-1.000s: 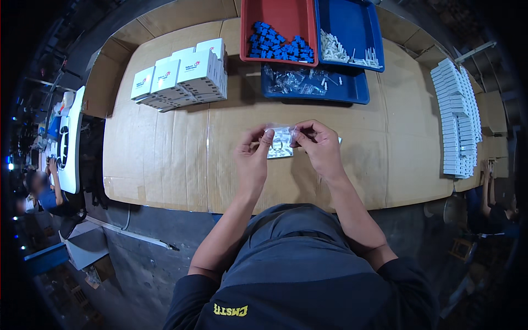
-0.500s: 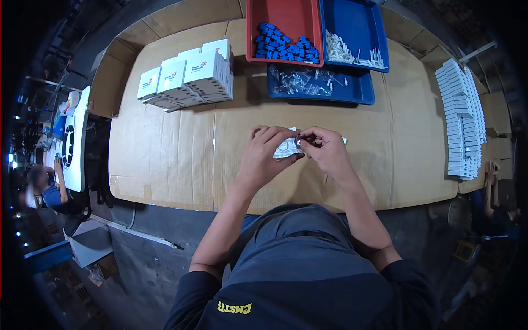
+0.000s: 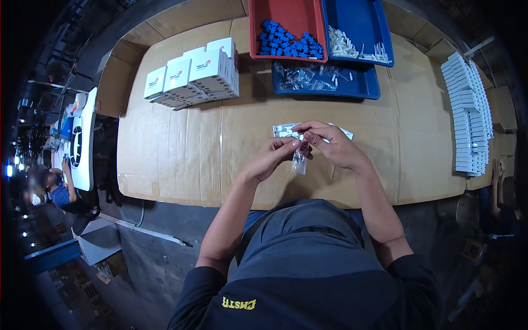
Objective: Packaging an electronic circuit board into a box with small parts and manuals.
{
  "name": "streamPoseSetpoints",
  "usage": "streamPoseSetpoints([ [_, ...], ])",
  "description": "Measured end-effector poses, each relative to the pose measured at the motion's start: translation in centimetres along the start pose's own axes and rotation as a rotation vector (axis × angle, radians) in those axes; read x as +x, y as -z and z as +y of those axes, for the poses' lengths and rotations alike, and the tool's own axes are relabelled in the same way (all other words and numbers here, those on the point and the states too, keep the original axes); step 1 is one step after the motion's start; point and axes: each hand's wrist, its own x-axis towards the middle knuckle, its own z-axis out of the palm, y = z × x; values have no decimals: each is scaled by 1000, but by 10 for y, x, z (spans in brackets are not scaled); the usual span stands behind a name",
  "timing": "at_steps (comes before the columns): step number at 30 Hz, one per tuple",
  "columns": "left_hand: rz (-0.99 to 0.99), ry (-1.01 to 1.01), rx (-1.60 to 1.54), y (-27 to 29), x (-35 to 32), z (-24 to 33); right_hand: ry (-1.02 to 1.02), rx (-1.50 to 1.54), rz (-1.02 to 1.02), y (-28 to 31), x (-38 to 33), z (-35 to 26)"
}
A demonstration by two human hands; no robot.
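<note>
Covering almost the whole view, a worktable [image 3: 181, 159] lined with flat brown cardboard carries everything else. At its right edge lies a long stack of flat white cartons [image 3: 467, 110], laid in overlapping rows. At the far left of the table stands a group of white boxes [image 3: 192, 77] with small coloured marks on top, packed close together. At the far side are three trays, touching each other: a red tray [image 3: 286, 14] with a heap of small blue parts [image 3: 289, 44], a blue tray [image 3: 363, 19] just to its right with small white parts [image 3: 352, 50], and in front of them a lower blue tray [image 3: 357, 88] with clear plastic bags [image 3: 305, 77].

Near the middle of the table, just behind the hands, a flat white card [image 3: 283, 130] lies on the cardboard, partly hidden by the fingers.

Both hands meet above the table, in front of the person's chest. The left hand [image 3: 272, 159] is curled, with its fingertips closed on the upper edge of a small clear plastic bag [image 3: 300, 160]. The right hand [image 3: 333, 146] pinches the same upper edge from the other side — thumb and forefinger are pressed together on it. The bag hangs down between the two hands, and something small and dark red shows near its top; I cannot tell what it is.

At the far left edge of the view, well apart from the table, another person in a blue shirt [image 3: 58, 195] sits.
</note>
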Motion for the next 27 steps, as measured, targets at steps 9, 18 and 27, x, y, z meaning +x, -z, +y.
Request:
streamPoseSetpoints([
  [9,-64,88,-281,-6,8,-7,119,-80,-112,10,2,5],
  [18,-91,107,-397,-10,14,-17,36,46,-59,8,0,-5],
  [27,6,66,-404,-16,17,-13,90,-311,-84,17,3,-12],
])
